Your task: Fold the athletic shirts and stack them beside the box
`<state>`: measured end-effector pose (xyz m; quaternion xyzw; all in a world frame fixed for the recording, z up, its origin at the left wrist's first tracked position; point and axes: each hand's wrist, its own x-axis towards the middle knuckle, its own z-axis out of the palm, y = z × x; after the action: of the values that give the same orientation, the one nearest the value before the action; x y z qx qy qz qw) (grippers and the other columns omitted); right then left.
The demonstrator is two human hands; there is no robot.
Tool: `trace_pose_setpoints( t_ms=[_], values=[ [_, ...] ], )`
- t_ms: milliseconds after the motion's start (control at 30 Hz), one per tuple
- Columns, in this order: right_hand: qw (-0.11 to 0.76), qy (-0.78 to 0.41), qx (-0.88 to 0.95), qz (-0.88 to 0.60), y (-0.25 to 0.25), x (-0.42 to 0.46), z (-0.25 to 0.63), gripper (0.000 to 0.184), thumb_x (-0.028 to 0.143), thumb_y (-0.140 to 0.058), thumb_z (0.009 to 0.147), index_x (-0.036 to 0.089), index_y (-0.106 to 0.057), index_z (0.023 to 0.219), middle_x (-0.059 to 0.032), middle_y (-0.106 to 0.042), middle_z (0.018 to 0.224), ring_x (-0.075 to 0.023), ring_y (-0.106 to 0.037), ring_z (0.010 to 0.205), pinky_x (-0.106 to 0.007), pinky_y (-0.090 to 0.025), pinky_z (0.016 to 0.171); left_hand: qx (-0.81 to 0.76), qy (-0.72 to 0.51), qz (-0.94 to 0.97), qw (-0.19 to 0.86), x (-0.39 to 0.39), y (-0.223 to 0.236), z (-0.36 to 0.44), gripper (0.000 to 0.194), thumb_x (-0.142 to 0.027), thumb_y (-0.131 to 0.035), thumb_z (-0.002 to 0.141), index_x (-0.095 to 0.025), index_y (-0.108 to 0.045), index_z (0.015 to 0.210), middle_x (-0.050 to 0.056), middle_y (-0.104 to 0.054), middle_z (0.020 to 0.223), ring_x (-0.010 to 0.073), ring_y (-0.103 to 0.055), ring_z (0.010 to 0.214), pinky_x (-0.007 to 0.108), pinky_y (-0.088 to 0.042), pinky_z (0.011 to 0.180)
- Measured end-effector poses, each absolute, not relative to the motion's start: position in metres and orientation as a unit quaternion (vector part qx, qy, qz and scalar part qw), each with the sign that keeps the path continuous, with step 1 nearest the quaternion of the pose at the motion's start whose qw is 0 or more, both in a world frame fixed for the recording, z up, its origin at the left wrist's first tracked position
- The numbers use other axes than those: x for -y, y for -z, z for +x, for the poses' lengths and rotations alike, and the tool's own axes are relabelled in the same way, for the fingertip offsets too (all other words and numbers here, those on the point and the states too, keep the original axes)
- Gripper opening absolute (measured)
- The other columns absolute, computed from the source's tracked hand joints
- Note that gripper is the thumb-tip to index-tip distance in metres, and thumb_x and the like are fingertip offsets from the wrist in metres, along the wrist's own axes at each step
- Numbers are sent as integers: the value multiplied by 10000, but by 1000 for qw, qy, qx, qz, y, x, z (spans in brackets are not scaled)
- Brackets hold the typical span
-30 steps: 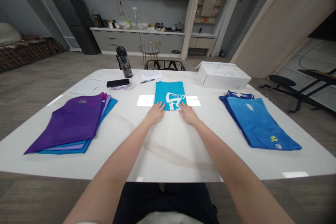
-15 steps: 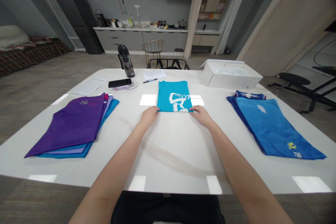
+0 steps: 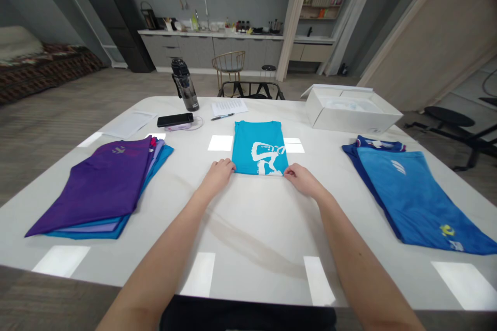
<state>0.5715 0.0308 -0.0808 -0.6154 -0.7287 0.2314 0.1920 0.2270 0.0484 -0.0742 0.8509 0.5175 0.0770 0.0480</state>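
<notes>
A turquoise T-shirt [image 3: 248,142] with white lettering lies folded into a rectangle in the middle of the table. At its near left corner, my left hand [image 3: 218,176] holds the edge, fingers bent together. My right hand [image 3: 305,180] pinches the near right corner between thumb and fingers. The fabric lies flat, and the fingertips partly cover both corners. To the left is a stack of garments with a purple shirt [image 3: 103,181] on top. On the right, a blue shirt [image 3: 411,191] rests over a dark navy garment [image 3: 351,158].
The white table [image 3: 248,248] holds an open white box [image 3: 349,116] at the back right. Toward the back left stand a black-lidded bottle [image 3: 186,85], a black phone [image 3: 174,120], a pen [image 3: 222,117] and papers [image 3: 130,124]. A chair [image 3: 252,89] stands beyond the far edge.
The view has shifted slightly. The T-shirt's near edge appears a little closer to me, with both hands still at its corners. My right hand's fingers have curled more tightly.
</notes>
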Motion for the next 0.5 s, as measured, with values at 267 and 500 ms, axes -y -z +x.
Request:
trace_pose_setpoints(
  t_ms=[267, 500],
  values=[
    [211, -327, 712, -585, 84, -29, 578, 225, 360, -616, 822, 185, -741, 889, -1, -622, 749, -167, -558, 713, -256, -428, 649, -521, -104, 834, 148, -41, 74, 224, 239, -234, -439, 1018, -209, -650, 1126, 80, -655, 1198, 221, -667, 1029, 318, -499, 868],
    [175, -226, 719, -633, 85, -15, 567, 213, 308, -564, 893, 187, -731, 948, -16, -662, 820, -166, -582, 736, -248, -416, 673, -553, -57, 816, 157, -34, 60, 228, 282, -257, -424, 1026, -191, -671, 1145, 108, -713, 1208, 241, -670, 1107, 324, -489, 939]
  ],
)
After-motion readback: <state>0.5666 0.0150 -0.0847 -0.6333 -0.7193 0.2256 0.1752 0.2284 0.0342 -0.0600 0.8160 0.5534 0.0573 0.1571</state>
